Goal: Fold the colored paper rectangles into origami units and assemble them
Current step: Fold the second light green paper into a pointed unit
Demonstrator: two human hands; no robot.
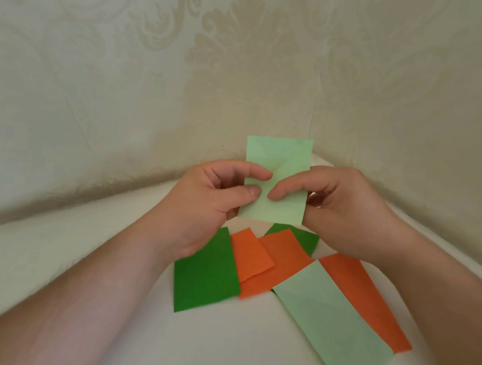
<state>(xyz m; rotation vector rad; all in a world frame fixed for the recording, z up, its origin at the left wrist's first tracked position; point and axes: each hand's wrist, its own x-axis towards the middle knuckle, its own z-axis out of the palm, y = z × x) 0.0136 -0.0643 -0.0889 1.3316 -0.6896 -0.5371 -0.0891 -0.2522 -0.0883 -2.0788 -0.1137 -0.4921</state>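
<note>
**Both hands hold a pale green paper upright above the spread of sheets**

Both forearms reach in from the near edge of the white table (33,249), angled toward each other so the hands meet over its far corner, close to the cream patterned wallpaper (128,51). Between them stands a pale green paper rectangle (281,157), upright, lifted off the table, its short edge on top and faint creases showing across its face.

The left hand (211,197) pinches the sheet's left edge: the thumb lies across the front, the index finger curls over just above it, and the remaining fingers are tucked behind the paper. The right hand (341,204) grips the right edge, its thumb pressed flat on the front and pointing toward the left thumb, with the fingers curled round the back. The two thumb tips sit just beside each other near the middle of the sheet, not quite touching.

On the table below the hands lie the other sheets, overlapping loosely. A dark green paper rectangle (206,276) is on the left, partly under the left wrist. Beside it two orange paper rectangles (266,268) overlap, with another dark green piece (305,239) showing behind them. Toward the right, a long pale green paper rectangle (334,326) lies diagonally over a long orange paper strip (370,297).
</note>
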